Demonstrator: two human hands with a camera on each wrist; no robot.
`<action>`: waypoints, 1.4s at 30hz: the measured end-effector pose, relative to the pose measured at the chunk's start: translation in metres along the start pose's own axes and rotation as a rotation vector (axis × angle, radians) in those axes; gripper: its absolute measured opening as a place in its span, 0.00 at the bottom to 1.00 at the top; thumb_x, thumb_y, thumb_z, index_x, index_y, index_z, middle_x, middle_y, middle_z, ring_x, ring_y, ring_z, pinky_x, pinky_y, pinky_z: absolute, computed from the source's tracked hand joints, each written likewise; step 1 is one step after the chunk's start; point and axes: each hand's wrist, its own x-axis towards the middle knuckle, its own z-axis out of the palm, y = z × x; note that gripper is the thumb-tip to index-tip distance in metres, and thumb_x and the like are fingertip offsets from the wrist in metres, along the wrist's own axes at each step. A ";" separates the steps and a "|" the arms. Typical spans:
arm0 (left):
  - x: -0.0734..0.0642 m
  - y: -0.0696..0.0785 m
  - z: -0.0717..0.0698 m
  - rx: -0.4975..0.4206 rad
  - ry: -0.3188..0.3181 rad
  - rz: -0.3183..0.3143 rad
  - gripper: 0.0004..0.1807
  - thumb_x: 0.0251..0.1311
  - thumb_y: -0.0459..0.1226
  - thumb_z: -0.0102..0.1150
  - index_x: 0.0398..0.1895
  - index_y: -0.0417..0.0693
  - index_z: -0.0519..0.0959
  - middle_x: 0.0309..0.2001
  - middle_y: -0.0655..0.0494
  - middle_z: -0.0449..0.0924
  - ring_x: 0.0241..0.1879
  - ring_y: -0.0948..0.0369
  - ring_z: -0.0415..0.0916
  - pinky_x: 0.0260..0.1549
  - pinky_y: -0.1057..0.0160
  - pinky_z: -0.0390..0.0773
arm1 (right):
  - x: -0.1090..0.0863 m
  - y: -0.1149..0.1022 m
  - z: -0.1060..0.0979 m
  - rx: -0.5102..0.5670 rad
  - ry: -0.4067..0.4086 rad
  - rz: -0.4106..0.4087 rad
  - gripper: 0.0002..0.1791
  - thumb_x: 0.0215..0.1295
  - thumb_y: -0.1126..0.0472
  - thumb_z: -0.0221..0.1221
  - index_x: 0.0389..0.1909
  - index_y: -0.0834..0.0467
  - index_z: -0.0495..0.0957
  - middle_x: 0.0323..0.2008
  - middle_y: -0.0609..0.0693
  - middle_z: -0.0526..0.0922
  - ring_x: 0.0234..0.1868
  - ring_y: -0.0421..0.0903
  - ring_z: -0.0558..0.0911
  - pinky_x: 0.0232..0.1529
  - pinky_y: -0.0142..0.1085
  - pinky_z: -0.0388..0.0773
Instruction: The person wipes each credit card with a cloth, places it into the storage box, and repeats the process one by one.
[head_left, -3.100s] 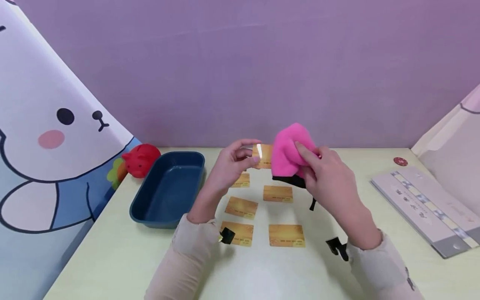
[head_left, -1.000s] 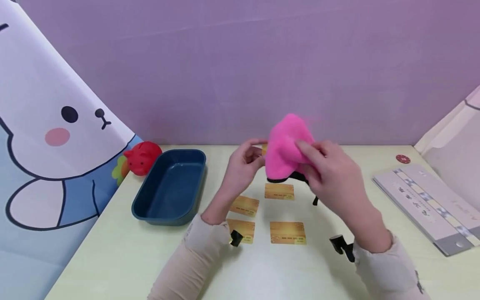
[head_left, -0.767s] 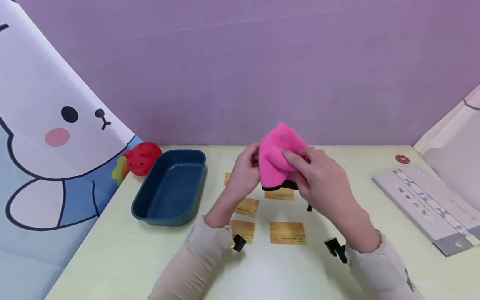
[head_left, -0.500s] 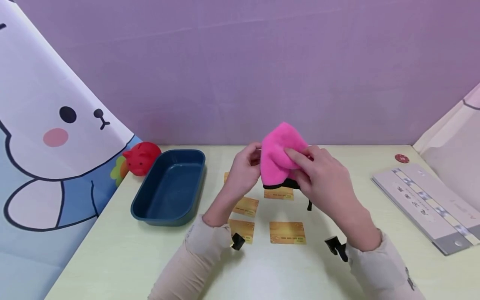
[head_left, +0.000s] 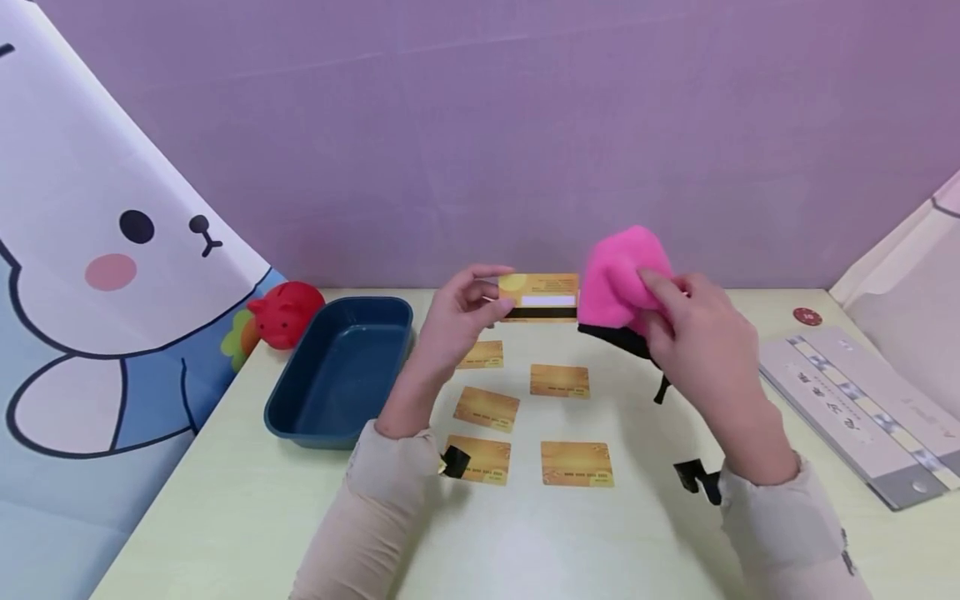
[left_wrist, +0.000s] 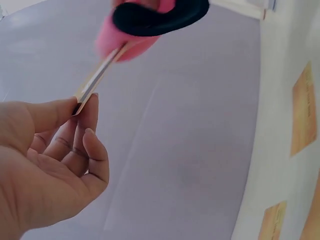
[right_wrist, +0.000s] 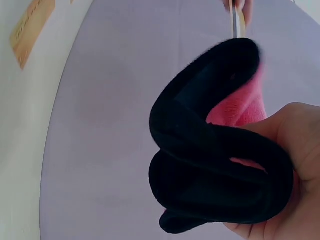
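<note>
My left hand (head_left: 457, 321) pinches a gold bank card (head_left: 538, 286) by its left end, thumb in front and fingers behind. The card is raised above the table, its back with the black magnetic stripe facing me. In my right hand (head_left: 708, 342) is a bunched pink plush cloth (head_left: 622, 275) with a black edge and a small black loop hanging down. The cloth meets the card's right end in the head view. The right wrist view shows the cloth's folded dark lining (right_wrist: 210, 192). Several more gold cards (head_left: 577, 463) lie face up on the table below.
A blue tray (head_left: 339, 437) stands to the left, beside a red piggy bank (head_left: 285, 315). At the right lie a grey box (head_left: 847, 408) and a red poker chip (head_left: 807, 316). A purple curtain (head_left: 487, 150) hangs behind the table (head_left: 202, 517).
The held card showed its front earlier and now shows its back. The pink cloth covered most of the card half a second ago; it has since shifted right as my left hand moved left.
</note>
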 end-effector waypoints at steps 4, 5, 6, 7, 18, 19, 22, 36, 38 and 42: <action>0.000 0.001 -0.010 -0.007 0.038 -0.025 0.20 0.68 0.33 0.60 0.62 0.49 0.76 0.36 0.57 0.81 0.44 0.36 0.74 0.36 0.65 0.75 | 0.001 0.007 -0.003 -0.006 0.012 0.060 0.23 0.63 0.64 0.61 0.60 0.54 0.80 0.40 0.64 0.78 0.39 0.62 0.77 0.25 0.59 0.72; 0.001 0.001 -0.011 -0.004 0.046 -0.025 0.20 0.68 0.33 0.60 0.63 0.49 0.76 0.36 0.57 0.81 0.44 0.37 0.74 0.36 0.65 0.75 | 0.002 0.008 -0.004 -0.004 0.020 0.069 0.23 0.63 0.64 0.61 0.60 0.54 0.80 0.40 0.64 0.78 0.40 0.62 0.77 0.25 0.60 0.71; 0.001 0.000 -0.011 -0.001 0.051 -0.024 0.20 0.68 0.33 0.60 0.62 0.49 0.76 0.36 0.57 0.82 0.43 0.38 0.75 0.36 0.65 0.75 | 0.002 0.008 -0.005 0.000 0.025 0.078 0.23 0.63 0.64 0.60 0.61 0.53 0.80 0.41 0.64 0.79 0.41 0.62 0.77 0.26 0.60 0.71; 0.002 -0.001 -0.011 -0.004 0.053 -0.022 0.20 0.68 0.33 0.60 0.63 0.48 0.76 0.36 0.57 0.82 0.43 0.38 0.74 0.36 0.65 0.75 | 0.002 0.008 -0.006 0.002 0.026 0.084 0.23 0.63 0.64 0.60 0.61 0.53 0.80 0.41 0.64 0.79 0.41 0.62 0.77 0.26 0.60 0.71; 0.004 -0.009 0.013 0.069 0.062 -0.002 0.18 0.67 0.32 0.61 0.59 0.49 0.79 0.37 0.43 0.83 0.28 0.60 0.73 0.28 0.66 0.69 | -0.001 -0.016 -0.002 0.070 0.077 -0.082 0.24 0.59 0.66 0.66 0.58 0.54 0.82 0.38 0.61 0.80 0.37 0.59 0.78 0.22 0.55 0.75; 0.004 -0.009 0.016 0.076 0.059 -0.002 0.18 0.67 0.32 0.61 0.59 0.49 0.79 0.38 0.42 0.83 0.28 0.60 0.73 0.28 0.66 0.68 | -0.002 -0.019 0.000 0.075 0.079 -0.108 0.24 0.59 0.66 0.67 0.58 0.54 0.82 0.37 0.61 0.80 0.37 0.58 0.79 0.22 0.54 0.75; 0.003 -0.011 0.025 0.095 0.047 0.005 0.18 0.67 0.32 0.61 0.59 0.49 0.78 0.39 0.42 0.85 0.30 0.60 0.76 0.28 0.67 0.69 | -0.004 -0.029 0.005 0.084 0.083 -0.188 0.24 0.57 0.65 0.69 0.56 0.55 0.83 0.36 0.60 0.81 0.34 0.57 0.79 0.23 0.51 0.77; -0.005 -0.005 0.036 -0.024 -0.010 -0.010 0.20 0.63 0.22 0.56 0.59 0.38 0.76 0.35 0.48 0.76 0.31 0.61 0.69 0.32 0.68 0.73 | -0.011 -0.048 0.020 0.117 0.052 -0.308 0.26 0.54 0.61 0.73 0.57 0.53 0.83 0.40 0.60 0.81 0.35 0.57 0.79 0.27 0.44 0.78; -0.004 -0.005 0.036 -0.031 -0.020 -0.009 0.20 0.62 0.21 0.55 0.58 0.37 0.76 0.35 0.45 0.78 0.31 0.61 0.71 0.32 0.68 0.73 | -0.011 -0.047 0.020 0.115 0.042 -0.298 0.26 0.54 0.61 0.73 0.56 0.53 0.83 0.39 0.60 0.81 0.35 0.57 0.79 0.27 0.44 0.78; -0.003 -0.005 0.036 -0.005 -0.025 -0.015 0.19 0.63 0.20 0.54 0.56 0.37 0.77 0.41 0.40 0.82 0.35 0.61 0.75 0.35 0.67 0.75 | -0.011 -0.043 0.018 0.100 0.024 -0.260 0.24 0.55 0.61 0.73 0.55 0.53 0.84 0.37 0.59 0.81 0.33 0.56 0.78 0.24 0.45 0.77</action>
